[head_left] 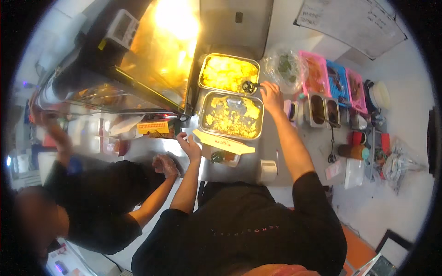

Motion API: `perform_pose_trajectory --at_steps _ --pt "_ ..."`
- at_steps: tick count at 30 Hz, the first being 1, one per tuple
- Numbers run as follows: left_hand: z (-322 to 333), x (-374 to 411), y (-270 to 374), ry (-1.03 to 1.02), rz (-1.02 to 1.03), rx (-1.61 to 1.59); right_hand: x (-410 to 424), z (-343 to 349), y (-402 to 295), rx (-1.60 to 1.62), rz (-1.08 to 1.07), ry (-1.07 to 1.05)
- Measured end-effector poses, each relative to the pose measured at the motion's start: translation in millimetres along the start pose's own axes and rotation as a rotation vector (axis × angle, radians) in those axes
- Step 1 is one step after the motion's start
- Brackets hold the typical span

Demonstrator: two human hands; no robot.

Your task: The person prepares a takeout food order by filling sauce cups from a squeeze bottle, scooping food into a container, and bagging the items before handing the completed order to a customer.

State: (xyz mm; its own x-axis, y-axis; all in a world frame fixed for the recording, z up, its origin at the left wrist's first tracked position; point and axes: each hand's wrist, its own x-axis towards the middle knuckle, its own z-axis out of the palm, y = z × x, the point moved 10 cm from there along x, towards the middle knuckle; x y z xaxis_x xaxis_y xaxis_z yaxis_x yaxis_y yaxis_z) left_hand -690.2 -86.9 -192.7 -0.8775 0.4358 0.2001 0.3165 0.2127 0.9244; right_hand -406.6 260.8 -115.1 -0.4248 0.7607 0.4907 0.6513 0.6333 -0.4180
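Observation:
My right hand (271, 96) grips the handle of a black slotted spoon (248, 86). The spoon's bowl is over the near right corner of a metal tray (199, 82) heaped with yellow, scrambled-egg-like food (226, 71). Just in front is a second metal tray (232, 136), where thinner yellow food leaves part of the bottom bare. An open takeaway box (235, 162) with a raised yellow lid (224, 142) stands nearer me, holding something green and something orange-brown. Beside the lid's left end, my left hand (190, 147) holds nothing visible, its fingers loosely bent and apart.
A co-worker stands at left, a gloved hand (165, 165) near mine. A lit glass display case (152, 86) borders the trays. To the right are a plastic bag of greens (286, 67), coloured baskets (336, 81), metal containers (318, 109), scissors (332, 157) and a paper roll (268, 169).

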Motion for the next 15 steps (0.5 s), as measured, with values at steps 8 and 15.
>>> perform_pose_trajectory --at_steps 8,15 --pt "1.4 2.9 -26.0 -0.164 -0.306 -0.083 3.1 146.9 50.0 0.45 0.531 -1.081" --pt "10.3 -77.8 -53.1 -0.491 -0.338 0.169 81.6 120.4 24.2 -0.076 -0.138 -0.491"
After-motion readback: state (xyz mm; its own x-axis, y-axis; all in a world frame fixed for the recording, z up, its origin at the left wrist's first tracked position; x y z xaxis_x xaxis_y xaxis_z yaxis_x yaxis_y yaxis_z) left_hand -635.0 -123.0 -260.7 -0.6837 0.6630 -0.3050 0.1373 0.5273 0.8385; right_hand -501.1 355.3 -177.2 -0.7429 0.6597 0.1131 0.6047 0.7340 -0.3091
